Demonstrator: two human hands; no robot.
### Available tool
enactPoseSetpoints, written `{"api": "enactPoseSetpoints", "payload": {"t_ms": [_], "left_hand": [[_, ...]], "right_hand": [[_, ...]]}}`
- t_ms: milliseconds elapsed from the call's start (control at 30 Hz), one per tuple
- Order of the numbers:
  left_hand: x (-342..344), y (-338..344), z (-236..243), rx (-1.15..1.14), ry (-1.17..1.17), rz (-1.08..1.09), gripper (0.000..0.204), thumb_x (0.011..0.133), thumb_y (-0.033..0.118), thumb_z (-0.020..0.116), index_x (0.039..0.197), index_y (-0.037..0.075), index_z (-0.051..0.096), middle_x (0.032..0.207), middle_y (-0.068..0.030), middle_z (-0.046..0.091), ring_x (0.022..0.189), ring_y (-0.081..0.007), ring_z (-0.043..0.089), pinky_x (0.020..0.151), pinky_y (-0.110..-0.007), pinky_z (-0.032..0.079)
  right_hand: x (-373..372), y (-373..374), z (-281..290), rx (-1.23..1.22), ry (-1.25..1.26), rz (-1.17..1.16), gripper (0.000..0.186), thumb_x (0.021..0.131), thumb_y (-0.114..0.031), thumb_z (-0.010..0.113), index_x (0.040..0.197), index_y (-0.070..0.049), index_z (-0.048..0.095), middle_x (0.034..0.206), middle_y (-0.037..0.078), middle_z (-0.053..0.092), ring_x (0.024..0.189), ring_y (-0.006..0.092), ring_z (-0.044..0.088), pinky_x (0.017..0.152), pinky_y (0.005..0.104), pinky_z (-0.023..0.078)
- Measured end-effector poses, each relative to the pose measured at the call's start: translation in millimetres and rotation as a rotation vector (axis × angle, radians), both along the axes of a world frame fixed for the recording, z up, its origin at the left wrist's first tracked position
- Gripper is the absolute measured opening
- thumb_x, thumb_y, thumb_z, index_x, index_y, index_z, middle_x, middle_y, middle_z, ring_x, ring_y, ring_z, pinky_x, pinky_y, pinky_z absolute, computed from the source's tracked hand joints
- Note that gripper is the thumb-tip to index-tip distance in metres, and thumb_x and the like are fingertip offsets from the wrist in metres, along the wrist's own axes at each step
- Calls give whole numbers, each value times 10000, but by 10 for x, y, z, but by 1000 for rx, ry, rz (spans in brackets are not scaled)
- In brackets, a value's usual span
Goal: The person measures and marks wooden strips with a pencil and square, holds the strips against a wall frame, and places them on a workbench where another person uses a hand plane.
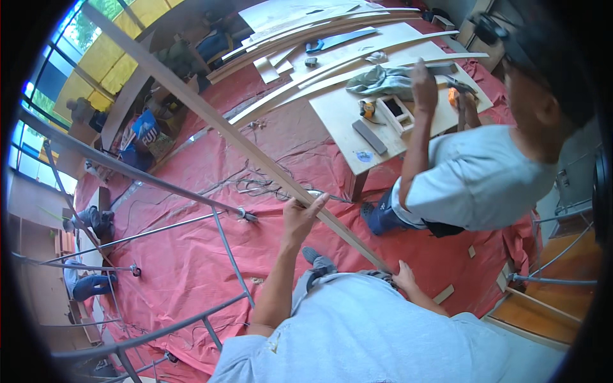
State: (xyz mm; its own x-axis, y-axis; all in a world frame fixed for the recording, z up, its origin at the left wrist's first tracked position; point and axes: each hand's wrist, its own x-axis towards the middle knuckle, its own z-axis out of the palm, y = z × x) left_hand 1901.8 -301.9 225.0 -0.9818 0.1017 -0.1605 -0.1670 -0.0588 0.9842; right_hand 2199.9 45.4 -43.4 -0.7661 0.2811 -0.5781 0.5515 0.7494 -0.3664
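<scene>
1. Strip: the wooden strip (255, 154) runs diagonally above the red sheet (268, 262), from upper left to a lower end just beside the wearer's body.
2. Left hand: the left hand (300, 221) grasps the strip partway along, thumb on the upper side.
3. Right hand: the right hand (405, 278) is at the strip's lower end; whether it is clasping cannot be told.
4. Right side: a co-worker (485, 172) stands at the table (333, 121), which bears a drill (368, 110) and a cloth (380, 83).
5. Left side: a metal frame (233, 255) stands near the left forearm.
</scene>
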Motion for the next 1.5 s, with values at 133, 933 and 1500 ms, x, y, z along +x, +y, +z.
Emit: {"api": "enactPoseSetpoints", "payload": {"t_ms": [133,933,1500], "left_hand": [[-706,-489,204,15,-57,47,303,926,273,874,974,-5,763,815,-13,716,687,-83,651,596,-257,522],[-4975,-3528,267,-147,-97,206,474,953,448,810,1109,29,652,933,-73,691,806,-180,734,711,-358,666],[-6879,-5078,-511,72,-348,286,284,975,248,803,1068,63,609,912,-51,685,757,-185,727,716,-384,666]], "right_hand": [[-205,-533,144,-39,-50,-54,558,869,-368,790,1353,-126,652,1339,227,680,1279,399,636,1027,492,513],[-4671,-3140,699,-265,270,-30,571,779,-311,856,1300,-161,677,1189,179,751,1107,405,719,919,493,584],[-6637,-3683,1650,4,578,142,609,668,-288,889,1215,-98,700,1096,119,726,1014,330,720,890,467,577]]}}
